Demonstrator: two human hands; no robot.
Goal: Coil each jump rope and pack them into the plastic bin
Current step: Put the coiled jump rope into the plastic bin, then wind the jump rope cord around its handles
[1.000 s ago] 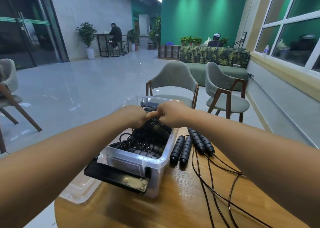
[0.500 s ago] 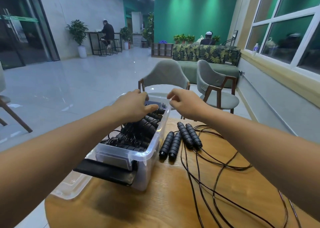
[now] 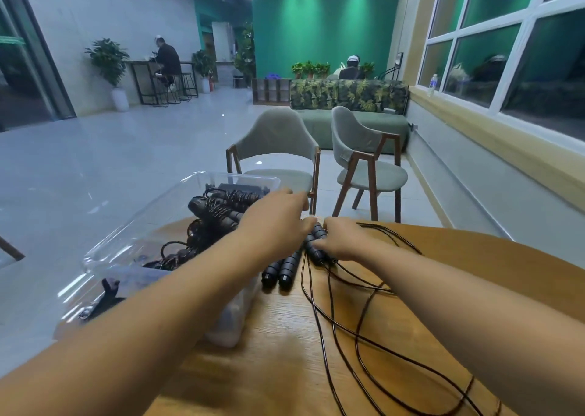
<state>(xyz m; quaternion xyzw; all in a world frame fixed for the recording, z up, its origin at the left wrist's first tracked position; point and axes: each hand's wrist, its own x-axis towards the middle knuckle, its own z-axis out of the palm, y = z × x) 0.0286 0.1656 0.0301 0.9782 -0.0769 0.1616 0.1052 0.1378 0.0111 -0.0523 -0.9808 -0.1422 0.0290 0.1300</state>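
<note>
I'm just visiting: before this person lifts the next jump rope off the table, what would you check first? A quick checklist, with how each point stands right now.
1. Hands on the next rope: left hand and right hand meet over one pair of handles. Ok.
2. Firm grip on them: the fingers are hidden. Cannot tell.
3. Cords untangled: the loose cords cross each other on the table. Not ok.
4. Other handle pair out of the way, lying beside the plastic bin. Ok.
5. Room in the bin: the coiled ropes are piled high and the left arm hides part of it. Cannot tell.
</note>
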